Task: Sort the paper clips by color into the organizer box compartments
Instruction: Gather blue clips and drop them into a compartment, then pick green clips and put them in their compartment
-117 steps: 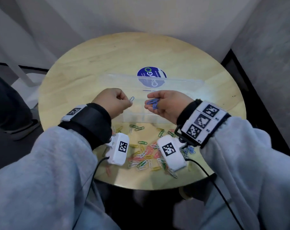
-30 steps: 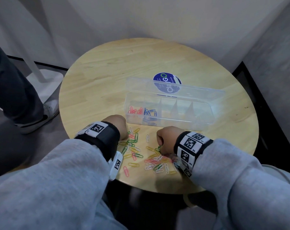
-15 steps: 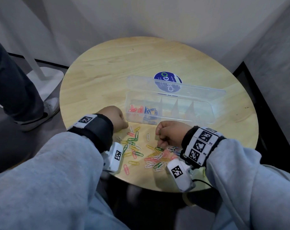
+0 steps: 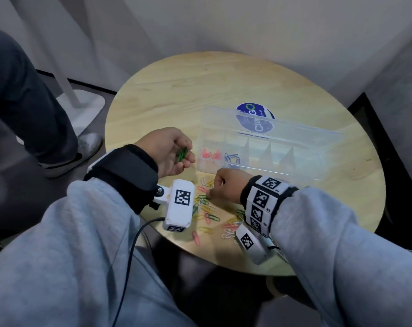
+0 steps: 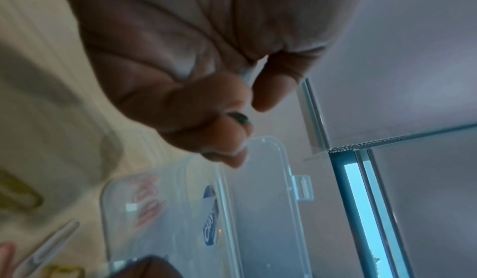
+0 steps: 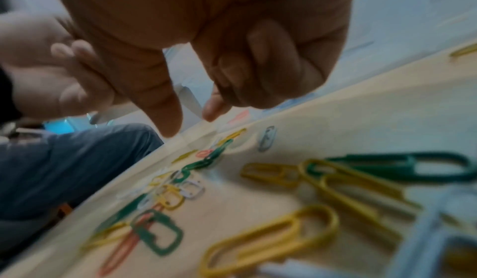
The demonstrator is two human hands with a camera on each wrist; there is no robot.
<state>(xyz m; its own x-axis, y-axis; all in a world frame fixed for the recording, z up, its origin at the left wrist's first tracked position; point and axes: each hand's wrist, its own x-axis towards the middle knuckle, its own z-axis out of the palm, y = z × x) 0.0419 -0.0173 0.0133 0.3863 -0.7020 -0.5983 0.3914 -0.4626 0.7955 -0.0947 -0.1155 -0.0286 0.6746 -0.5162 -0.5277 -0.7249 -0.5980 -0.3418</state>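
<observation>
1. Left hand (image 4: 170,152), palm up beside the organizer box (image 4: 259,172), cups green paper clips (image 4: 182,154) in curled fingers.
2. Right hand (image 4: 226,186) hovers over the loose clip pile (image 4: 206,208), thumb and forefinger extended; whether they grasp anything cannot be told.

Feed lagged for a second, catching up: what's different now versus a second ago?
The left hand has lifted off the table, palm up, holding green clips. The right hand stays at the loose pile. The organizer box is unmoved, still holding pink and blue clips.

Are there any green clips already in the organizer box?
No: in the head view the organizer box holds only pink clips and blue clips; green clips lie in the left hand.
</observation>
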